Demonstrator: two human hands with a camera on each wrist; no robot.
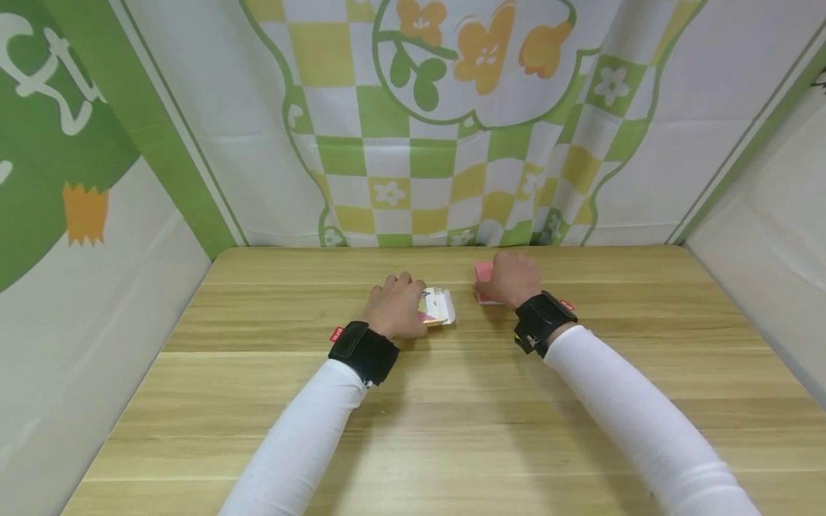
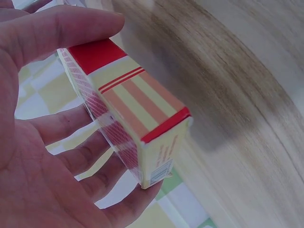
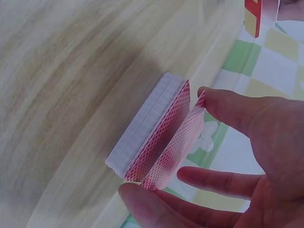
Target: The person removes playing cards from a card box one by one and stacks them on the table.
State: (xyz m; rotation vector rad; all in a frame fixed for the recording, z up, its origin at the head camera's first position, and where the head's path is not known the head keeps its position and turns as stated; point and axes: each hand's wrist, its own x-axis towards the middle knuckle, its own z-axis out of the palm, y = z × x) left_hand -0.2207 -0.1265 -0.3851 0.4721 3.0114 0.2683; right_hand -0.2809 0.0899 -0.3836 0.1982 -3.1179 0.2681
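My left hand point(image 1: 395, 307) grips a playing-card box point(image 1: 438, 307) low over the wooden table, with its white end flap standing out on the right. In the left wrist view, thumb and fingers hold the box point(image 2: 142, 102) by opposite narrow sides; a red-and-cream striped side and a barcode end show. To the right, my right hand point(image 1: 514, 278) is over a deck of red-backed playing cards point(image 3: 147, 124) lying on the table. Thumb and fingertips pinch a red-patterned card point(image 3: 175, 146) by its opposite ends, slightly apart from the top of the deck. Whether it is a single card, I cannot tell.
The wooden table point(image 1: 452, 430) reaches back to a checked green, yellow and white curtain point(image 1: 439, 158), close behind both hands. White and green fabric panels stand at the left point(image 1: 84, 322) and right point(image 1: 768, 193) sides.
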